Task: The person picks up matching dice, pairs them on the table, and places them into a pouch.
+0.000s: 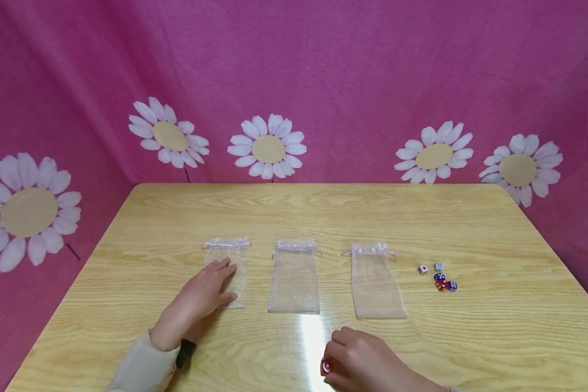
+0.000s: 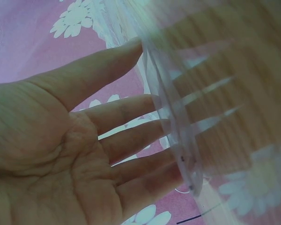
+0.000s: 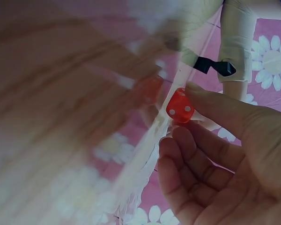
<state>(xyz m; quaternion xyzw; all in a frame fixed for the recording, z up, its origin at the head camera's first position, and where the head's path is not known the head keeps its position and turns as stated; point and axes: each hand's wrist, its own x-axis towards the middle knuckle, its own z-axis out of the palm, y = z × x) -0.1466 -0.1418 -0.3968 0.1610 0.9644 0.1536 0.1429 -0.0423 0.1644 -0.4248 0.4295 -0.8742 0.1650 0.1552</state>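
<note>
A sheer, pale pink drawstring pouch (image 1: pixel 239 275) lies flat at the left of the table. My left hand (image 1: pixel 201 294) rests on it with spread, fairly straight fingers; in the left wrist view the fingertips reach the pouch's edge. Close to the table's near side, my right hand (image 1: pixel 365 356) pinches a red die (image 1: pixel 325 367) between thumb and index finger. White pips show on that die (image 3: pixel 180 107) in the right wrist view, while the other fingers curl in below it. Two similar pouches lie flat at the middle (image 1: pixel 294 280) and right (image 1: pixel 378 286).
Right of the pouches sits a loose group of small dice: a white one with a red dot (image 1: pixel 423 269), another white one (image 1: pixel 438 266), a red one (image 1: pixel 442 285) and two blue ones (image 1: pixel 452 286). Behind the wooden table (image 1: pixel 323 209) hangs a pink flowered cloth (image 1: pixel 343 81).
</note>
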